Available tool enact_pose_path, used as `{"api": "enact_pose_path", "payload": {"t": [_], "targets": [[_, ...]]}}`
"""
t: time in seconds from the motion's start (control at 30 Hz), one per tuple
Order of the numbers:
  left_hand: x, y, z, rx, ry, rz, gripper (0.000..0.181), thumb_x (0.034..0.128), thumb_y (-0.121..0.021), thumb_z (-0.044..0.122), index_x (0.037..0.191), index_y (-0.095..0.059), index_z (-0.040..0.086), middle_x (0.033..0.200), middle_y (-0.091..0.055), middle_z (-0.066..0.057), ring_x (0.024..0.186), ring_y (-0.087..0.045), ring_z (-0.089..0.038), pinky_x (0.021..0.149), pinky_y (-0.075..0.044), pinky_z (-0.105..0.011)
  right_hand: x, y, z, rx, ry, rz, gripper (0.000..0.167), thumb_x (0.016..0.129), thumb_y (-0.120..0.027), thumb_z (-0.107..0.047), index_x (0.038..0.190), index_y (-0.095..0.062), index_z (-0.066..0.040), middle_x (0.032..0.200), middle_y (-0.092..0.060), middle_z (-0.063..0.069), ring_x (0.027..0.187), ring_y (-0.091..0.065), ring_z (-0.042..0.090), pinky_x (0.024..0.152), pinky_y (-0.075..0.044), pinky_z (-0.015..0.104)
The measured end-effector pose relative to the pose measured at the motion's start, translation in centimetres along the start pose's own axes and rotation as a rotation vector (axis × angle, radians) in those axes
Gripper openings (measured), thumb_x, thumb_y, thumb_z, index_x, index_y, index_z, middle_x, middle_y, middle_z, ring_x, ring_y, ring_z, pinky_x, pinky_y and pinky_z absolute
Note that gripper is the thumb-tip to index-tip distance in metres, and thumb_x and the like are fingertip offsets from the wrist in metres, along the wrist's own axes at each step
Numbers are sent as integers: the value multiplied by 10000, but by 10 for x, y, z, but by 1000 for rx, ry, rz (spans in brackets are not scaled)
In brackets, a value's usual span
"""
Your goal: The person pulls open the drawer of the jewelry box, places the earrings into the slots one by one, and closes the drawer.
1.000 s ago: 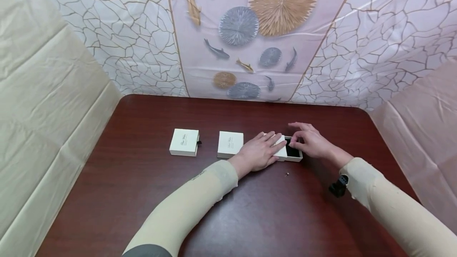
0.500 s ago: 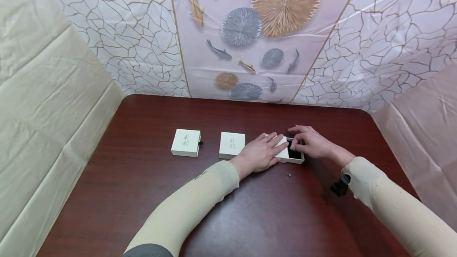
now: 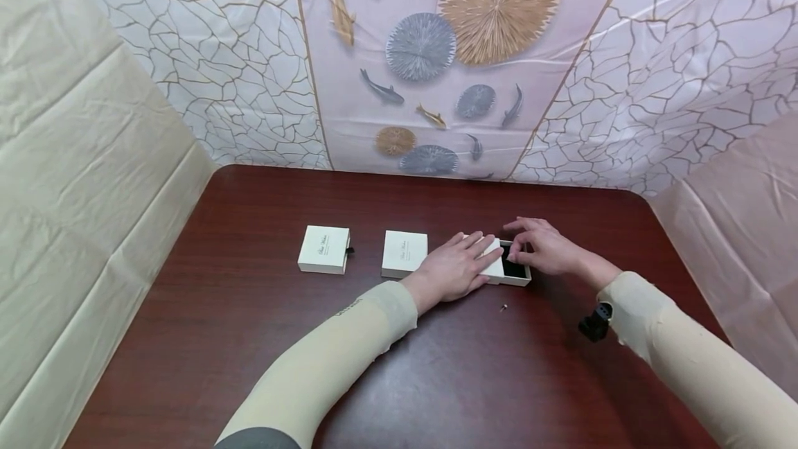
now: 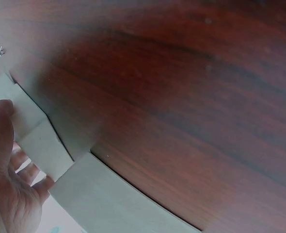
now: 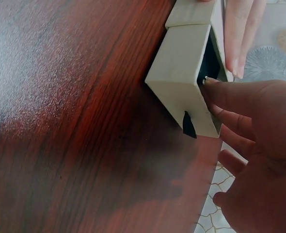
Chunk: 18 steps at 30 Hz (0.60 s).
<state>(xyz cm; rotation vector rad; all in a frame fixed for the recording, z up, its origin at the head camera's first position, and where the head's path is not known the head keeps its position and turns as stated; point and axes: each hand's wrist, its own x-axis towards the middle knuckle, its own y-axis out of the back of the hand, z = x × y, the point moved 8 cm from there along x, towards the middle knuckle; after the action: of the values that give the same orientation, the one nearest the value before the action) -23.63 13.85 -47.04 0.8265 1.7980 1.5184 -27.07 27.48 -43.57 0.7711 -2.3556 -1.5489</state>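
In the head view my left hand [image 3: 451, 269] lies spread over the white sleeve [image 3: 494, 263] of the rightmost small gift box, pressing it with fairly straight fingers. The box's drawer [image 5: 178, 58] is partly pulled out to the right; it has a black lining [image 3: 514, 265] and a black ribbon tab [image 5: 189, 125]. Over the drawer, my right hand [image 3: 545, 249] pinches a small silvery stud [image 5: 206, 80] between thumb and index finger, at the lining. Its lower part is hidden. A similar tiny shiny piece [image 3: 503, 307] lies on the table in front of the box.
Two closed white boxes stand to the left: the middle box [image 3: 404, 253], close to my left wrist, and the left box [image 3: 324, 249] with a black tab. All rest on a dark red wooden table [image 3: 436, 380], with patterned cloth [image 3: 249, 75] behind it.
The view has shifted slightly. My right thumb and index finger have come a little lower and closer together over the lining. The left hand and the boxes keep their places.
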Motion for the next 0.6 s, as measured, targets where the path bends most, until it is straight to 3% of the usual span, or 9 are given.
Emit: {"api": "enact_pose_path", "payload": {"t": [0.6], "targets": [[0, -1, 0, -18, 0, -3, 624, 1163, -332, 493, 1731, -209, 267, 1788, -203, -24, 1642, -205, -217, 1319, -228, -398, 1, 3, 1, -55, 4, 66, 192, 965, -778, -133, 790, -714, -177, 1435, -599, 307, 1473, -360, 585, 1170, -245, 746]]}}
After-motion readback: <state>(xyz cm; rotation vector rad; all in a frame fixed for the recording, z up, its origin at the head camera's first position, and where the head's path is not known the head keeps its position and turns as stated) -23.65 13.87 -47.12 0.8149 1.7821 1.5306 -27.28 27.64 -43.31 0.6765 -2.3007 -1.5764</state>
